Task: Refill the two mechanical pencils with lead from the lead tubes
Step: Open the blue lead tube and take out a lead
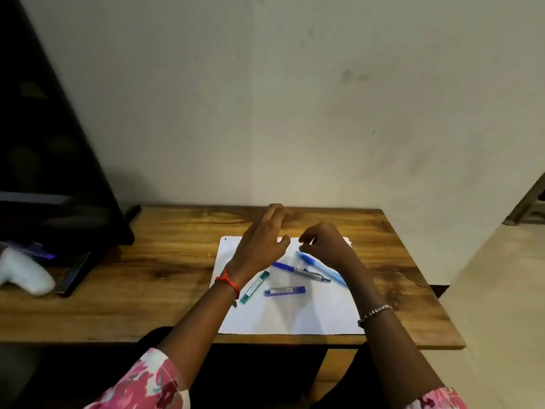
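Note:
Two mechanical pencils lie on a white sheet of paper (295, 317): a dark blue and silver pencil (300, 271) and a light blue pencil (320, 265) just right of it, partly under my right wrist. Closer to me lie a green lead tube (255, 286), angled, and a purple lead tube (285, 291). My left hand (262, 242) hovers above the paper's far left part, fingers spread, holding nothing. Fingers curled, my right hand (323, 242) hovers beside it, above the light blue pencil; I cannot tell if anything is pinched in it.
The paper rests on a wooden table (165, 261) against a pale wall. A dark monitor-like object (59, 172) stands at the left. A white object (25, 273) and a dark flat device lie at the table's left end. The table's right edge drops to the floor.

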Motion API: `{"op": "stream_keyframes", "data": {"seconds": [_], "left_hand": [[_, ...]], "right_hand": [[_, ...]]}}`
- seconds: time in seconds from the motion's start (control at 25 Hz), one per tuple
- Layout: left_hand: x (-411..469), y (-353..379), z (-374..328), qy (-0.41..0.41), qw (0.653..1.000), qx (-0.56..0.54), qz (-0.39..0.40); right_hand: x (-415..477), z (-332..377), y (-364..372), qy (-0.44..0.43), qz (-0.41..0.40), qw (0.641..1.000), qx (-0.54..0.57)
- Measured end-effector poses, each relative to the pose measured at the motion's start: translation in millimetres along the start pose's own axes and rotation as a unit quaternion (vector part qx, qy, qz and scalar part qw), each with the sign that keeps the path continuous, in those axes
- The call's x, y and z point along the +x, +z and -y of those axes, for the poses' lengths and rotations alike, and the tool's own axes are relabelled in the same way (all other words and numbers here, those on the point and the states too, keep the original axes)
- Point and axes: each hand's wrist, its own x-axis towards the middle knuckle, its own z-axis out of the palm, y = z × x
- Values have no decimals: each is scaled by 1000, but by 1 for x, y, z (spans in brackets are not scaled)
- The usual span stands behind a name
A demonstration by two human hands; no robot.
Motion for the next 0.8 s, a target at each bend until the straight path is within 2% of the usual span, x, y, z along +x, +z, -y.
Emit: {"op": "stream_keyframes", "data": {"seconds": [0.16,0.28,0.44,0.52,0.6,0.72,0.8], "left_hand": [[8,21,25,-43,993,-23,110],[12,34,36,-83,987,-50,130],[20,33,29,-50,988,-56,136],[21,29,24,-1,989,-21,143],[23,24,23,36,993,-5,114],[27,11,33,15,996,-50,66],[30,5,43,-13,996,-57,62]], "right_hand": [[12,-19,-1,88,77,992,-53],[14,-27,8,135,107,982,-77],[16,-23,1,97,71,990,-78],[16,-13,-5,65,67,996,-6],[15,-4,-9,43,70,993,90],[11,-3,-14,66,77,972,212],[10,-7,-17,89,53,948,300]]}}
